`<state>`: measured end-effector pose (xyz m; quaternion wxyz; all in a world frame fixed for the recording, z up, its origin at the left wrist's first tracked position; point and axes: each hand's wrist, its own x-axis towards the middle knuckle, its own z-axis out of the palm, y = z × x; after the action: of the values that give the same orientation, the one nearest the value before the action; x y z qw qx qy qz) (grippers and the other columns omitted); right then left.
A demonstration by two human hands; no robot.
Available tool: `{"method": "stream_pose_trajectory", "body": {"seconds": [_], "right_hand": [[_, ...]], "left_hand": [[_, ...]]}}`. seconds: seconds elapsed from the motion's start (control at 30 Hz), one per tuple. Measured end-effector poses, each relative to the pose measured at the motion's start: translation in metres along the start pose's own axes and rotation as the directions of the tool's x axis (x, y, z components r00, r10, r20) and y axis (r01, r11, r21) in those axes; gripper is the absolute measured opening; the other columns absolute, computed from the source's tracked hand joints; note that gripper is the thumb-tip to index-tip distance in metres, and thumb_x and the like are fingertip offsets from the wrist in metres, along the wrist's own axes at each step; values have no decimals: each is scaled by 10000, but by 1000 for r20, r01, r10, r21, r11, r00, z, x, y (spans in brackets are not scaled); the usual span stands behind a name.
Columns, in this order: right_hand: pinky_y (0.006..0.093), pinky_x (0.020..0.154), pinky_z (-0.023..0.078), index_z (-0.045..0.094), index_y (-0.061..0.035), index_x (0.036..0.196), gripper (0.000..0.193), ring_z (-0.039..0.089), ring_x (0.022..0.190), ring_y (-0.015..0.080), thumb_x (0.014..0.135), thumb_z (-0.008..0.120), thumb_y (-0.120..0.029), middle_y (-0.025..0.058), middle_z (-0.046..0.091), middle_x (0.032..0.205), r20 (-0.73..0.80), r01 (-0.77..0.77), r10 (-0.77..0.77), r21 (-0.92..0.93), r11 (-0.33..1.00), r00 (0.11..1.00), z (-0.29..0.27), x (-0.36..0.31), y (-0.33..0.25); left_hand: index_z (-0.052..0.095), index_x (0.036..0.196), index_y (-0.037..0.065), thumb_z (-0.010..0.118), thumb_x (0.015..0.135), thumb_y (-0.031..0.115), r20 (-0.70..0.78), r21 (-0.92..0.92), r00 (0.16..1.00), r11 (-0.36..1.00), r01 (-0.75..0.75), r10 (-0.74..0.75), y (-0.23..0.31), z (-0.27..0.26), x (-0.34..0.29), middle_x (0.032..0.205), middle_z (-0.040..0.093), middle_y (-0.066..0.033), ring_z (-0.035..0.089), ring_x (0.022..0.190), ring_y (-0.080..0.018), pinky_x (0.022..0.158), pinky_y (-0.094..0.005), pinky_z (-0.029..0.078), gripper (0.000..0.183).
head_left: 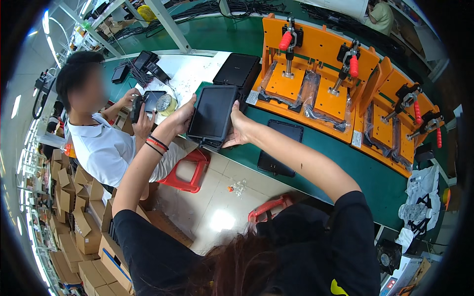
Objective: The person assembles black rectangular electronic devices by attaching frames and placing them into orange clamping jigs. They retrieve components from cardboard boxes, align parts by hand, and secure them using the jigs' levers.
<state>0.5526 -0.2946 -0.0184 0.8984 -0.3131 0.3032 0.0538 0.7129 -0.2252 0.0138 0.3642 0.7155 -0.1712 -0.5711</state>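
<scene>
Between my two hands is a black tablet (213,112) with a dark screen and a thick frame, held above the bench's near edge. My left hand (184,116) grips its left side, and my right hand (240,127) is wrapped round its right side with fingers reaching underneath. Just beyond it lies a flat black case-like device (237,69). To the right of my right hand, a black rectangular frame or shell (280,147) rests on the green bench top (340,185).
Orange clamping fixtures (306,69) with red-handled toggle clamps stand along the bench at right. A co-worker in a white shirt (98,148) sits at left, handling a black device (138,108). Red stools (190,172) stand below the bench, and cardboard boxes (89,232) fill the left side.
</scene>
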Motion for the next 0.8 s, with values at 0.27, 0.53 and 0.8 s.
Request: {"method": "stream_pose_trajectory", "body": {"seconds": [0.27, 0.53, 0.8], "right_hand": [[508, 795, 515, 356, 51, 1328, 1058, 595, 1019, 388, 782, -47, -760, 292, 597, 1045, -118, -32, 8, -204, 979, 993, -33, 41, -1], [462, 689, 549, 408, 117, 1244, 1125, 626, 880, 404, 748, -5, -804, 323, 595, 962, -167, 12, -84, -393, 919, 982, -46, 43, 4], [318, 442, 527, 561, 166, 965, 1100, 637, 537, 285, 784, 24, -776, 241, 606, 674, -365, -104, -145, -582, 807, 920, -54, 47, 7]], "left_hand": [[600, 963, 10, 278, 906, 632, -129, 64, 991, 997, 35, -26, 0, -4, 28, 816, 618, -68, 544, 609, -147, 542, -262, 456, 703], [597, 936, 24, 309, 904, 634, -60, 10, 998, 1000, -21, 22, -27, -17, 54, 871, 603, -82, 530, 738, -138, 619, -250, 427, 676], [291, 1397, 16, 315, 906, 625, 44, 102, 991, 986, -129, 125, -26, -13, 35, 1410, 361, -143, 359, 1264, -228, 1032, -363, 278, 783]]}}
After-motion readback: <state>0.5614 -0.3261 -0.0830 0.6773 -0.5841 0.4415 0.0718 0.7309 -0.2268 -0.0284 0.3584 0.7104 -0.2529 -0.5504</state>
